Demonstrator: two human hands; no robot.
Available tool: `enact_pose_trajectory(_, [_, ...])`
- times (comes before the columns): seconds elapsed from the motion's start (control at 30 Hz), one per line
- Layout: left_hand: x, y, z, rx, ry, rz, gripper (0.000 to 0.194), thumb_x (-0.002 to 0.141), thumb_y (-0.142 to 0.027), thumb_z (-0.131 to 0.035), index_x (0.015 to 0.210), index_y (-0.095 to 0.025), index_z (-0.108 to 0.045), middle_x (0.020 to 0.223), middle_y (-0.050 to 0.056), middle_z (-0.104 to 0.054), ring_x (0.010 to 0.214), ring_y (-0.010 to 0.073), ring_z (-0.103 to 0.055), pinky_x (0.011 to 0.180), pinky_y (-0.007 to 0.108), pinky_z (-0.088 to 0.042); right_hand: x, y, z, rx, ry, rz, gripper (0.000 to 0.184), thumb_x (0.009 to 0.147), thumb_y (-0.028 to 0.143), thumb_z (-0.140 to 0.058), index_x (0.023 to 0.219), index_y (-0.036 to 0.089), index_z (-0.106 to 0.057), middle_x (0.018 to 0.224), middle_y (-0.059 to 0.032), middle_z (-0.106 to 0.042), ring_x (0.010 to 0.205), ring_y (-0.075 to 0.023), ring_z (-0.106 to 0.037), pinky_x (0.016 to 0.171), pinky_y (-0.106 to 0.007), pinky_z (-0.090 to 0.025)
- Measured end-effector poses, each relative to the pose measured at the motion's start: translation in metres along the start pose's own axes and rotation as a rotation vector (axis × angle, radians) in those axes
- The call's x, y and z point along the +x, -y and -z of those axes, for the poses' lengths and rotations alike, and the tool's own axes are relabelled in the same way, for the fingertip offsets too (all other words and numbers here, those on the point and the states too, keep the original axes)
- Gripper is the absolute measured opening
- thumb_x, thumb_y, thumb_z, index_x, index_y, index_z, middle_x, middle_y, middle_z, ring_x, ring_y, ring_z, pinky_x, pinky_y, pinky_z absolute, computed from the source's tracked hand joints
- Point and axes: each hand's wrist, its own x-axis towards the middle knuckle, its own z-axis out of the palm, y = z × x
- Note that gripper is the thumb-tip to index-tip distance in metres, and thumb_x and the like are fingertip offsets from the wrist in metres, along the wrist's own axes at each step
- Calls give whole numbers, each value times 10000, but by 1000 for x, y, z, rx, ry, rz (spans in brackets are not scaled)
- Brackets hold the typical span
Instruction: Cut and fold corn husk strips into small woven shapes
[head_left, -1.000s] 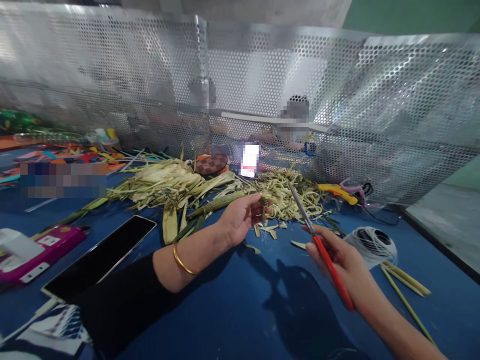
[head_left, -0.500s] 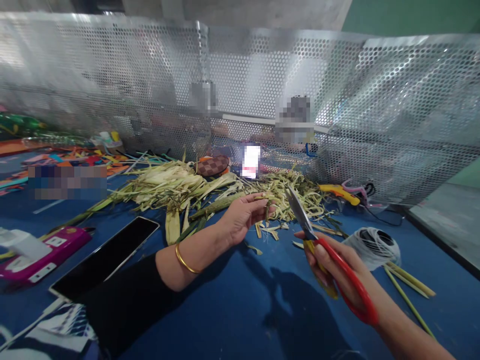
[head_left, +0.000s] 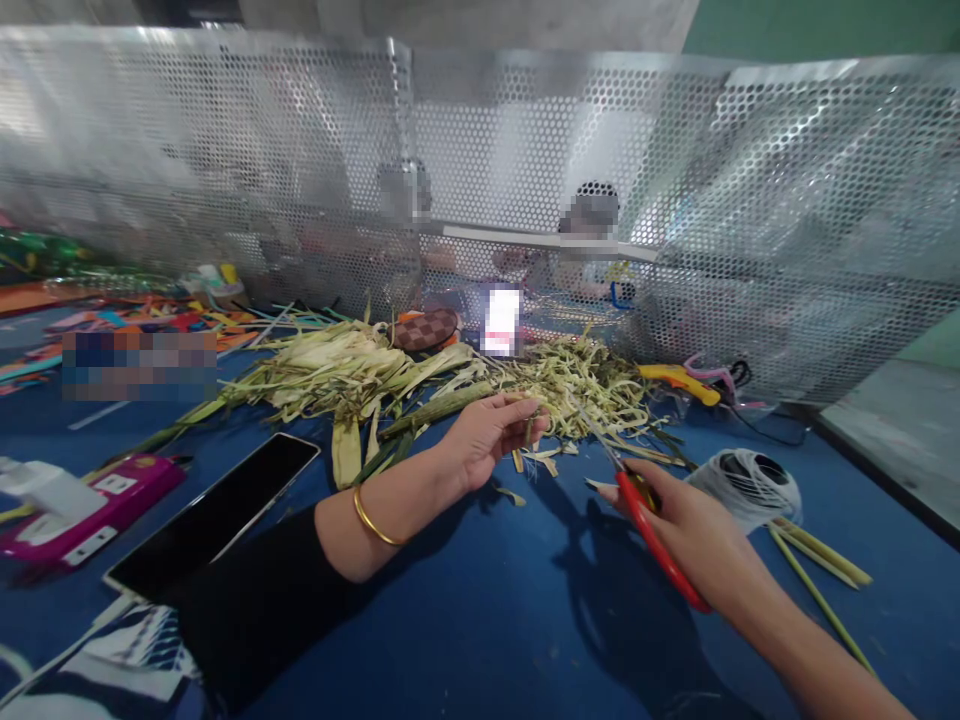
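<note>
My left hand [head_left: 491, 435] is closed in a pinch in front of the plant scraps, with a small piece of pale green plant strip between thumb and fingertips. Most of that piece is hidden by the fingers or blends with the pile behind. My right hand [head_left: 679, 515] grips scissors [head_left: 651, 545] with red and yellow handles. Their blades point up and left, toward my left hand, and look narrow from this angle. Behind both hands lies a heap of thin shredded strips [head_left: 589, 385]. Wider dry leaves [head_left: 330, 370] are piled to its left.
A dark phone [head_left: 217, 515] and a magenta power strip [head_left: 97, 510] lie at left. At right are a spool of white string [head_left: 750, 490], cut stalks [head_left: 821, 555] and a yellow-handled tool [head_left: 679, 382]. A perforated metal screen [head_left: 510, 140] stands behind, with people beyond it.
My right hand has turned the scissors, so the blades now appear edge-on and lower, and the red handle has swung left. My left hand has stayed almost in place.
</note>
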Motion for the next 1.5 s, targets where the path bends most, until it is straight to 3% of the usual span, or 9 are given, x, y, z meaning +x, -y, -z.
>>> enact_pose_trajectory(0.17, [-2, 1, 0, 59, -19, -25, 106, 713, -85, -705, 682, -130, -614, 626, -5, -604, 565, 75, -569, 639, 238, -474, -2, -1, -10, -536, 67, 21, 386, 853, 498, -473, 1031, 181, -600, 793, -126, -727, 695, -302, -689, 494, -302, -333])
enact_pose_trajectory(0.5, [-10, 6, -5, 152, 43, 7, 104, 680, -135, -755, 657, -132, -654, 648, 5, -607, 599, 84, -563, 706, 277, -479, -5, -5, -4, -585, 97, 113, 226, 809, 379, -548, 898, 202, -655, 853, -111, -667, 661, -249, -662, 504, -297, -353])
enact_pose_trajectory(0.6, [-15, 8, -8, 194, 89, 35, 99, 659, -136, -772, 697, -127, -682, 682, 9, -620, 608, 84, -571, 701, 268, -485, -4, -1, 2, -333, -27, 166, 285, 820, 391, -544, 1007, 210, -661, 959, -103, -665, 770, -241, -660, 610, -324, -446])
enact_pose_trajectory(0.7, [-22, 13, -12, 278, 149, 79, 128, 653, -147, -776, 756, -125, -703, 682, 15, -635, 598, 86, -577, 678, 257, -483, -1, 4, 1, 193, -153, 202, 365, 817, 427, -546, 1091, 203, -635, 978, -83, -670, 830, -208, -640, 723, -333, -496])
enact_pose_trajectory(0.83, [-29, 24, -15, 379, 180, 102, 227, 605, -219, -825, 763, -135, -685, 656, 9, -638, 552, 87, -570, 632, 255, -478, -1, 14, -5, 665, -50, 113, 373, 717, 453, -655, 974, 183, -662, 831, -52, -687, 737, -181, -622, 680, -316, -508])
enact_pose_trajectory(0.93, [-31, 30, -16, 408, 195, 116, 272, 624, -322, -819, 761, -138, -672, 661, 13, -642, 538, 93, -572, 596, 250, -475, -3, 19, -7, 754, 70, 48, 341, 678, 474, -687, 844, 176, -675, 699, -12, -655, 635, -145, -572, 602, -278, -466])
enact_pose_trajectory(1.07, [-31, 31, -16, 400, 187, 133, 340, 772, -490, -653, 752, -152, -677, 740, 68, -690, 555, 114, -589, 568, 253, -464, -4, 21, -4, 821, 84, -73, 356, 651, 484, -707, 795, 161, -667, 613, 25, -589, 553, -107, -490, 533, -246, -387])
enact_pose_trajectory(1.27, [-31, 28, -16, 667, 242, 16, 162, 690, -308, -740, 671, -153, -697, 666, 40, -671, 573, 100, -556, 554, 215, -398, -4, 20, -2, 925, 124, -133, 351, 588, 419, -766, 791, 159, -644, 640, 27, -607, 579, -105, -502, 559, -243, -377])
enact_pose_trajectory(1.5, [-33, 33, -15, 523, 303, -10, 166, 642, -286, -767, 623, -147, -676, 602, 22, -648, 559, 96, -559, 621, 238, -444, -6, 19, -2, 1061, 200, -136, 321, 596, 381, -786, 779, 157, -645, 648, 20, -615, 609, -118, -543, 603, -257, -399])
